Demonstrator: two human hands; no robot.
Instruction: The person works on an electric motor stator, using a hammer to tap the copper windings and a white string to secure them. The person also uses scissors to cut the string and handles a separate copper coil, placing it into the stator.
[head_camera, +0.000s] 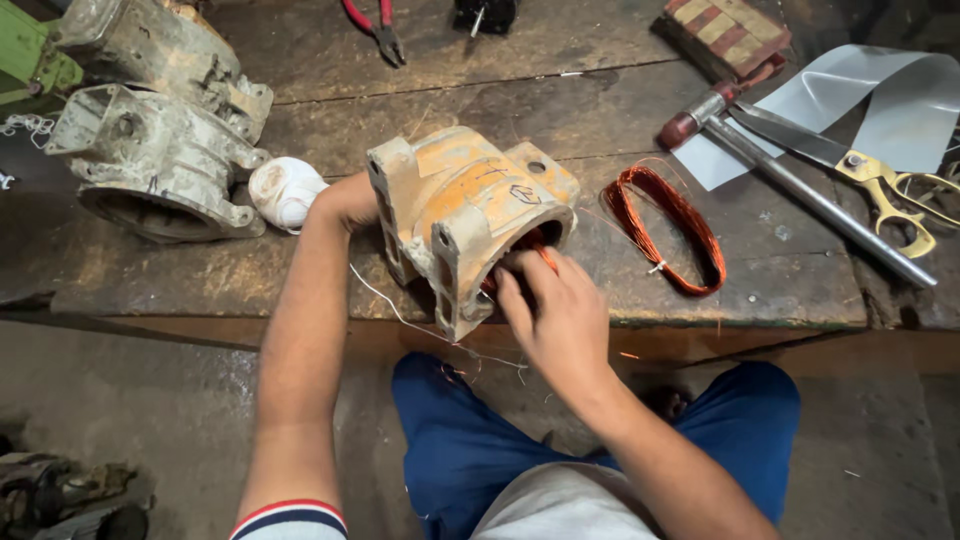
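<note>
Worn dark wooden bench (300, 280), front edge: chipped cream-orange cast metal motor housing (465, 215) w/ copper windings inside, on its side, bore axis pointing toward camera-right. Left hand (345, 200) behind it, grip can't tell. Right hand (545, 305) fingers together in bore opening.

Both forearms are bare from wrist to above the elbow, with no watch, ring or glove showing on the left hand (345, 200) or the right hand (555, 315). At the left upper arm the edge of a short sleeve (290, 520) appears: white, trimmed with a red band and a dark navy band along the cuff. The torso carries a light grey or white shirt (560, 505); its exact shade is hard to judge in this light. The legs wear deep blue trousers (460, 440), creased over the knees.
</note>
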